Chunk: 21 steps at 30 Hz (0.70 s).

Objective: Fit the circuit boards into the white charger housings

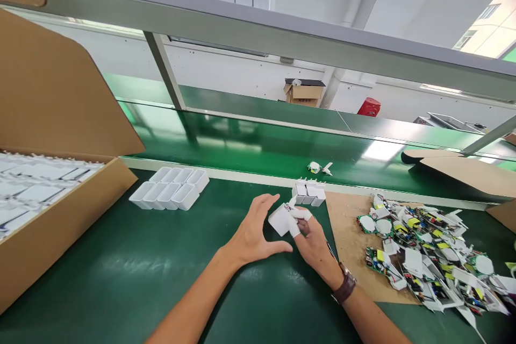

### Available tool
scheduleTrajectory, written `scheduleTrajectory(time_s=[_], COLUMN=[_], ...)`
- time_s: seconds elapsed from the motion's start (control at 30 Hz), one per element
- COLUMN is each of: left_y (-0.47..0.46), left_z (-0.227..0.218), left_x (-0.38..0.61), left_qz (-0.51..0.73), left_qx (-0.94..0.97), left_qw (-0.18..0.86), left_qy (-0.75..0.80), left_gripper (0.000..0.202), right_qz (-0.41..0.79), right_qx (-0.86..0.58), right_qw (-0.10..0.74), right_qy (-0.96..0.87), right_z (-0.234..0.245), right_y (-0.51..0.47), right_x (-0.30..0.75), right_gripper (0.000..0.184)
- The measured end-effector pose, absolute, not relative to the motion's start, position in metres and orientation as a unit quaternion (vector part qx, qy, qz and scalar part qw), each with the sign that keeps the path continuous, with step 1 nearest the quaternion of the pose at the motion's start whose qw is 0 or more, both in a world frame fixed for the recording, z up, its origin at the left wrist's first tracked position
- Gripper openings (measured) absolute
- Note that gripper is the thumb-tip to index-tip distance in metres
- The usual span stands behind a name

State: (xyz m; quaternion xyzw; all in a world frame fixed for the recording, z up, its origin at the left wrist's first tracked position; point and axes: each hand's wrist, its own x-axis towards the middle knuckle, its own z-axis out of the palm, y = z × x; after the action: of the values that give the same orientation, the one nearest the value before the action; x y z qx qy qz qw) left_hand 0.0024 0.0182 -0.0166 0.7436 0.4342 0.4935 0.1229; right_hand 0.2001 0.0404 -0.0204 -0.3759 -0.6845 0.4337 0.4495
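Observation:
My right hand (308, 234), with white finger cots on some fingertips and a dark watch on the wrist, grips a small white plastic casing (281, 219). Beside it, my left hand (255, 231) is empty, its thumb and fingers spread apart around the casing's left side without a visible grip on it. Just beyond the right hand stands a small group of white casings (309, 193) with little prongs on top. To the left, two rows of open white plastic cups (169, 189) sit on the green tabletop (133, 258).
An open cardboard box (60, 215) packed with white parts stands at the left. On a cardboard sheet (349, 247) at right lies a pile of circuit boards (427, 252). A loose board (314, 167) rests on the green conveyor belt (250, 145). A metal beam (258, 27) crosses above.

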Motion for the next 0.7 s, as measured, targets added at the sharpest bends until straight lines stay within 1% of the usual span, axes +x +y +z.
scheduleTrajectory(time_s=[0.03, 0.1, 0.13, 0.2, 0.27, 0.33, 0.43, 0.6, 0.7], left_y=[0.017, 0.015, 0.014, 0.014, 0.014, 0.015, 0.016, 0.016, 0.015], left_z=[-0.017, -0.016, -0.015, -0.013, -0.012, -0.011, -0.011, -0.011, -0.01], left_x=[0.006, 0.014, 0.017, 0.021, 0.022, 0.021, 0.019, 0.018, 0.018], left_qz=[0.494, 0.523, 0.539, 0.554, 0.555, 0.557, 0.562, 0.553, 0.533], left_qx=[0.75, 0.746, 0.741, 0.733, 0.733, 0.736, 0.739, 0.744, 0.747], left_qw=[0.12, 0.089, 0.067, 0.028, 0.003, -0.009, -0.014, -0.013, -0.012], left_qy=[0.423, 0.403, 0.396, 0.392, 0.392, 0.384, 0.37, 0.375, 0.397], left_gripper=[0.097, 0.088, 0.084, 0.081, 0.079, 0.082, 0.088, 0.089, 0.084], right_qz=[0.522, 0.664, 0.711, 0.761, 0.777, 0.779, 0.773, 0.765, 0.704], right_qx=[-0.375, -0.352, -0.333, -0.304, -0.285, -0.279, -0.286, -0.288, -0.322], right_qw=[0.463, 0.45, 0.432, 0.41, 0.405, 0.408, 0.41, 0.409, 0.445], right_qy=[-0.611, -0.483, -0.443, -0.401, -0.388, -0.385, -0.389, -0.405, -0.45], right_z=[-0.018, -0.011, -0.008, -0.002, 0.002, 0.004, 0.003, -0.001, -0.008], right_y=[0.039, 0.035, 0.033, 0.029, 0.028, 0.028, 0.029, 0.03, 0.031], right_x=[0.199, 0.196, 0.195, 0.192, 0.189, 0.188, 0.188, 0.189, 0.191], right_gripper=[0.025, 0.031, 0.034, 0.036, 0.036, 0.035, 0.034, 0.033, 0.031])
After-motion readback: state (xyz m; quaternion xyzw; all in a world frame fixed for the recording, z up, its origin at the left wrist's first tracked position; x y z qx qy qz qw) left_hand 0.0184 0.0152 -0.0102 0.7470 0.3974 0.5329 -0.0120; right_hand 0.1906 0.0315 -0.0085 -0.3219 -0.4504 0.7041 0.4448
